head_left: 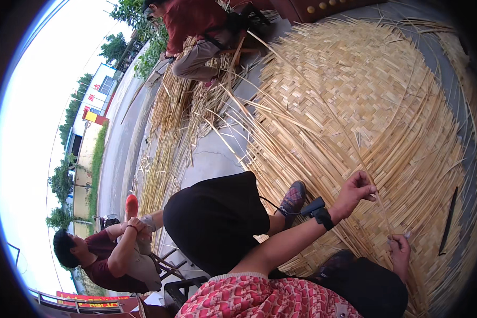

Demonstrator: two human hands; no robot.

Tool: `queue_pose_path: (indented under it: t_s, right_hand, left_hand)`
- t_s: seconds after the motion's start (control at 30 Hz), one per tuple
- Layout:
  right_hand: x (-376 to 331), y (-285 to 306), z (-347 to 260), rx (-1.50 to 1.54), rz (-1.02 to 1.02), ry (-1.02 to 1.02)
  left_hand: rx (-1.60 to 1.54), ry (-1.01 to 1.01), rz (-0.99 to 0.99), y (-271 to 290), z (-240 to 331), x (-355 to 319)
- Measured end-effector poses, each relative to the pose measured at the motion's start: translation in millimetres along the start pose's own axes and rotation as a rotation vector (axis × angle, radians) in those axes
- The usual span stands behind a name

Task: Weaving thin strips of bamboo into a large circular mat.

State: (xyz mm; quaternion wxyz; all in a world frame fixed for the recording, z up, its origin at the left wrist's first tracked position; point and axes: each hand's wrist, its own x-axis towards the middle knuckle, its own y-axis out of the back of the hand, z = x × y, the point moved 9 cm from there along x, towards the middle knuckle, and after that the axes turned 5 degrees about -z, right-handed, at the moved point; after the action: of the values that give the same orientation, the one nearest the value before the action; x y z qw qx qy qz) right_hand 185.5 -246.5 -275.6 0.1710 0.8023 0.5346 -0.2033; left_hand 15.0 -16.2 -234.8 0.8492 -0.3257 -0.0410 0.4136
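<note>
A person in a red patterned top (pixel 259 297) and black trousers (pixel 217 220) sits at the edge of a large woven mat (pixel 355 106) of pale split strips, both bare hands at work on it. The right hand (pixel 399 253), low near the knee, is closed round the lower end of a thin strip (pixel 379 204); how tightly it holds cannot be told from this angle. The left hand (pixel 356 192), reaching out from a forearm that wears a black wrist strap (pixel 323 217), pinches the same strip higher up between thumb and fingers, so the strip runs between the two hands and on across the mat's surface. A foot in a grey shoe (pixel 293 197) rests on the near edge of the weave, just beside the left forearm. A dark narrow tool (pixel 448 220) lies on the mat to the right, apart from both hands. Loose strips (pixel 175 127) trail off the mat's left border onto the pale concrete ground (pixel 212 159) (many lie in bundles). At lower left, a second person in a dark red shirt (pixel 106 254) sits with hands clasped. Farther off, at the top, a third person in a red top (pixel 196 21) crouches among more strips, with a road (pixel 116 143), trees and a low building (pixel 93 103) beyond.
</note>
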Motion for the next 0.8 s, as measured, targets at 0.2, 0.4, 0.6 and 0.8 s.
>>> queue_pose_path:
  t_s: [0.2, 0.4, 0.6, 0.8]
  right_hand:
    - [13.5, -10.3, -65.6, -0.428, 0.204, 0.349]
    - [10.7, 2.9, -47.7, -0.419, 0.29, 0.243]
    - [0.6, -2.0, -54.1, -0.481, 0.326, 0.369]
    - [-16.9, -83.1, -46.1, -0.623, -0.076, 0.523]
  left_hand:
    - [0.068, 0.059, 0.285, 35.8, -1.0, 1.8]
    - [0.173, 0.09, 0.291, 43.7, -18.2, 12.6]
    - [0.048, 0.176, 0.248, 24.5, -15.6, 17.3]
    - [-0.16, 0.092, -0.129, 17.0, 24.2, 70.6]
